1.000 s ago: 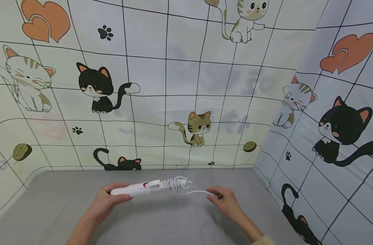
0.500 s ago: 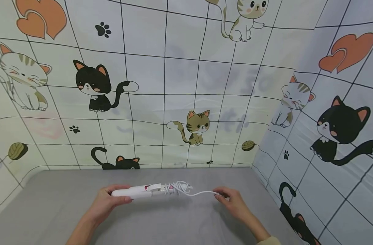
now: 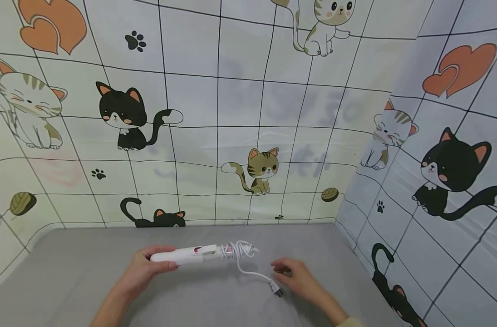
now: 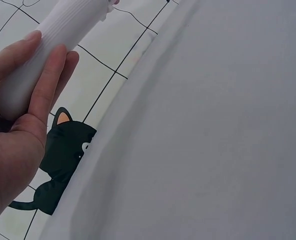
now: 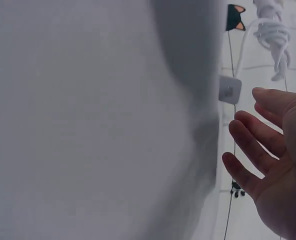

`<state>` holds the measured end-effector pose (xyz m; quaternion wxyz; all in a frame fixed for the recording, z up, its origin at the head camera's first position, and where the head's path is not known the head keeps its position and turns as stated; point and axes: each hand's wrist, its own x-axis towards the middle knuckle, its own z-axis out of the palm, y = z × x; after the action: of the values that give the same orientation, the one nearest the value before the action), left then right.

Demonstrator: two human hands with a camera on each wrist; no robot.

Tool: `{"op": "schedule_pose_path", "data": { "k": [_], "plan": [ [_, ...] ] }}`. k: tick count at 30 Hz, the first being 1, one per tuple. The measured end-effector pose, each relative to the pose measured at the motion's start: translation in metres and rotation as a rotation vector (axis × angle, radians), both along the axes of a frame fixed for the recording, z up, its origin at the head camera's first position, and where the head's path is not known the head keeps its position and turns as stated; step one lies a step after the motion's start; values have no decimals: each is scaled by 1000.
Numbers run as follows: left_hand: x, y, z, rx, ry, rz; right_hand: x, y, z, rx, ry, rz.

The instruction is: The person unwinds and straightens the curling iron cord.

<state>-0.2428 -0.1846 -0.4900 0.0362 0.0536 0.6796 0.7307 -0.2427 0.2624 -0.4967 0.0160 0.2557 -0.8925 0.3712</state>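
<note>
My left hand (image 3: 144, 268) holds a white curling iron (image 3: 183, 255) by its handle end, above the grey surface. In the left wrist view, the thumb and fingers lie round the ribbed handle (image 4: 63, 35). A white cord (image 3: 236, 250) is wound in loops about the iron's far end. From there a loose length hangs down to the plug (image 3: 276, 288), which dangles free. My right hand (image 3: 299, 277) is just right of the plug with fingers loosely bent, holding nothing. The right wrist view shows the plug (image 5: 230, 89) apart from the fingertips.
A grey cloth-covered table (image 3: 215, 304) lies under both hands. Behind it hangs a white sheet (image 3: 199, 104) with grid lines and printed cats, and a similar printed side (image 3: 448, 245) closes off the right.
My right hand pulled the cord to the right, then let go and moved slightly back left. The plug end dropped and now hangs. The left hand keeps its grip on the curling iron.
</note>
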Motion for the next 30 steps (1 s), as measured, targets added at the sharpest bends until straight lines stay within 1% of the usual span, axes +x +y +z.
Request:
{"op": "schedule_pose_path", "data": {
  "k": [3, 5, 8, 11, 18, 22, 30],
  "plan": [
    [0, -1, 0, 8, 4, 3, 3, -8, 2, -42, 98, 51],
    [0, -1, 1, 13, 10, 4, 6, -14, 4, -77, 161, 99],
    [1, -1, 2, 13, 16, 2, 9, -27, 6, -111, 208, 153],
    [0, 0, 3, 10, 20, 2, 10, -38, 5, -125, 166, 175],
    [1, 2, 5, -3, 14, -1, 7, -59, 0, -116, -8, 141],
    [0, 3, 5, 7, 14, -5, 8, -67, -1, -159, -96, 124],
    [0, 4, 4, 19, 34, -9, 11, -72, -1, -300, -254, 119]
  ]
}}
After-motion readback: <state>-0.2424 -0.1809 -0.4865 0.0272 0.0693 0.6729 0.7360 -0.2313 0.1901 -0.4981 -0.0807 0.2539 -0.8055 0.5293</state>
